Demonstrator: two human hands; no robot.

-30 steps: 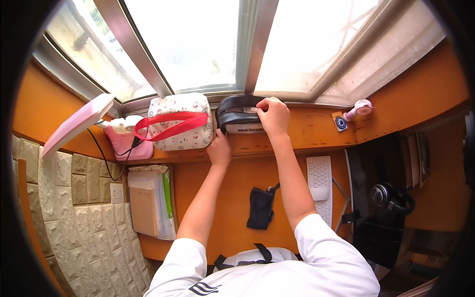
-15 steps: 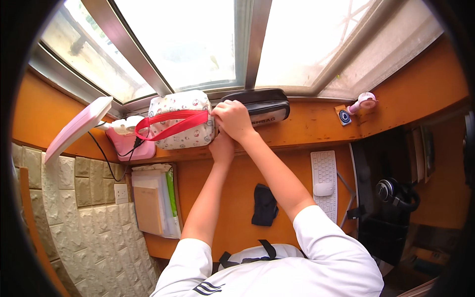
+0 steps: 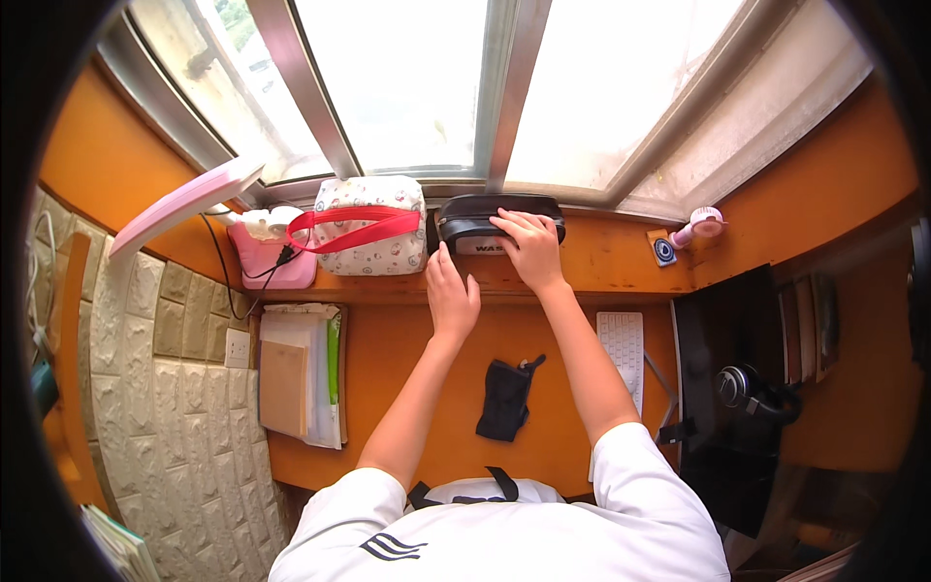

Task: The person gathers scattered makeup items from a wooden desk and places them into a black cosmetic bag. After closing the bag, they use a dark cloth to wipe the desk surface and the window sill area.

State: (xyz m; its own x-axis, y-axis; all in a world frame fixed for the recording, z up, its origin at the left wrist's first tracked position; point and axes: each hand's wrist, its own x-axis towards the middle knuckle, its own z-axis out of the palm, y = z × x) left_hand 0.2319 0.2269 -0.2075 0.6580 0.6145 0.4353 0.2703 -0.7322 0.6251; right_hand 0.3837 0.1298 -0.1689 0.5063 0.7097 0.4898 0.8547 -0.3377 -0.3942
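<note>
Where the black bag (image 3: pixel 470 215) is set on the ledge (image 3: pixel 611 247) under the window, just right of the white bag (image 3: pixel 378 257), both hands are held at it. The left hand (image 3: pixel 453 303) is seen with its grip apart, fingers straight by the bag's lower left corner; contact cannot be told. The right hand (image 3: pixel 533 252) is laid over the front and top; whether anything is clamped in its grip cannot be told. The bag seems already placed, with its top apparently closed, but full closure cannot be confirmed and the hands are not yet clear. Dark capitals are printed on its pale front panel, partly covered. A round emblem is shown on the card (image 3: pixel 662 249), its wording too small to be read.
</note>
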